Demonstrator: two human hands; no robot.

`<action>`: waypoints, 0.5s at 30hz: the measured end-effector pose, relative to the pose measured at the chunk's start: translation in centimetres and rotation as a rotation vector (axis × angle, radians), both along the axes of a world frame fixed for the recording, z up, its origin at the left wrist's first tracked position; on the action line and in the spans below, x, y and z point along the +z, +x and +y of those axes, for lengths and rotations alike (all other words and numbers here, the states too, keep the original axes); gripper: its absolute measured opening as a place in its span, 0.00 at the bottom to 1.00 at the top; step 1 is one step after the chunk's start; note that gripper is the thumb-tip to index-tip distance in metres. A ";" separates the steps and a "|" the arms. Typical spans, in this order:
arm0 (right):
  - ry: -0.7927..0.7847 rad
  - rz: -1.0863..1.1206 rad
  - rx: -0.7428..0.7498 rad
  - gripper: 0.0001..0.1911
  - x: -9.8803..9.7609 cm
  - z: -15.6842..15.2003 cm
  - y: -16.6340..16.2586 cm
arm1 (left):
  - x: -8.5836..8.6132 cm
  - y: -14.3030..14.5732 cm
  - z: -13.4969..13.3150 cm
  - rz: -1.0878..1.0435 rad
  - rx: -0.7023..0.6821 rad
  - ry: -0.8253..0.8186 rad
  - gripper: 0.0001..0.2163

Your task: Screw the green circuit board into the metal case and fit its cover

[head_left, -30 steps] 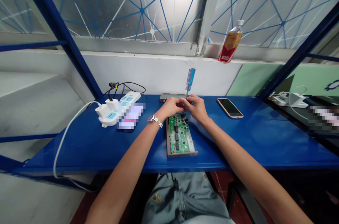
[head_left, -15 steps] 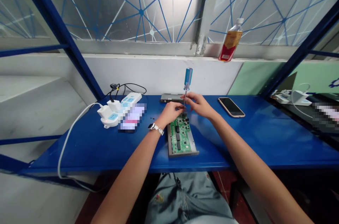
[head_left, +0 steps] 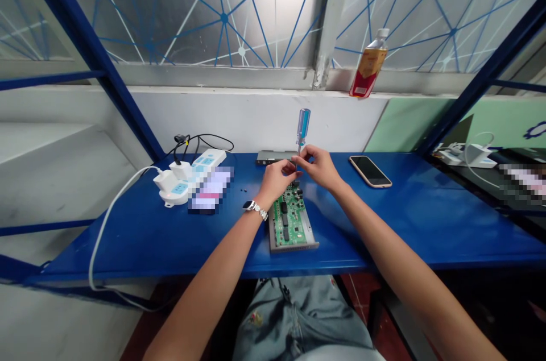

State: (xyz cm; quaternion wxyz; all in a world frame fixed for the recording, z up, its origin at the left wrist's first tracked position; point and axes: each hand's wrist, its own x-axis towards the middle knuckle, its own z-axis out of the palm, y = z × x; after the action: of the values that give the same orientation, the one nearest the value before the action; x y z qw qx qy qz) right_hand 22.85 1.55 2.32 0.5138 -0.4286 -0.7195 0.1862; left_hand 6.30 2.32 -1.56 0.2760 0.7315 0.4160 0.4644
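A screwdriver (head_left: 303,125) with a blue, clear-looking handle stands nearly upright over the far end of a green circuit board (head_left: 294,222). My right hand (head_left: 319,169) is closed, its thumb and fingers pinching the screwdriver's metal shaft below the handle. Close to the tip, my left hand (head_left: 277,182) is also closed in a pinch; what lies between those fingertips is hidden. The board sits in an open grey metal tray (head_left: 294,247). Both the tip and the board's far end are covered by my fingers.
Behind my hands lies a grey metal part (head_left: 273,156). Several tiny dark pieces (head_left: 244,190) lie left of the board. A power strip (head_left: 205,163) with plugs and a blurred-out phone-like slab (head_left: 212,190) are further left. A phone (head_left: 370,171) lies right; a bottle (head_left: 369,65) stands on the ledge.
My right fingers have shifted slightly along the shaft and curled more. My left wrist has moved a little to the right. The screwdriver stays upright in the same place.
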 end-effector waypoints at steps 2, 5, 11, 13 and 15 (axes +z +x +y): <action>-0.002 0.015 -0.017 0.19 0.1 -0.1 -0.2 | 0.1 -0.1 0.0 -0.007 -0.015 -0.012 0.08; -0.008 0.016 0.003 0.17 0.1 -0.1 -0.2 | 0.4 -0.4 0.0 0.005 -0.040 -0.034 0.07; -0.064 -0.075 0.191 0.18 0.3 0.0 0.6 | 0.9 -0.7 -0.1 0.053 -0.112 -0.020 0.07; -0.090 -0.101 0.220 0.18 0.5 0.0 0.9 | 1.0 -0.8 -0.1 0.066 -0.140 -0.014 0.07; -0.096 -0.113 0.224 0.18 0.8 0.1 1.1 | 1.1 -0.8 -0.1 0.072 -0.165 -0.020 0.07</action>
State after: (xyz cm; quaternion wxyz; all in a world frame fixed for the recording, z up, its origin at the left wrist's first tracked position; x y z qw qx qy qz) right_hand 23.90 1.61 3.09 0.4273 -0.3796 -0.7810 0.2520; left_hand 5.48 2.24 -0.49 0.3055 0.7766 0.3688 0.4092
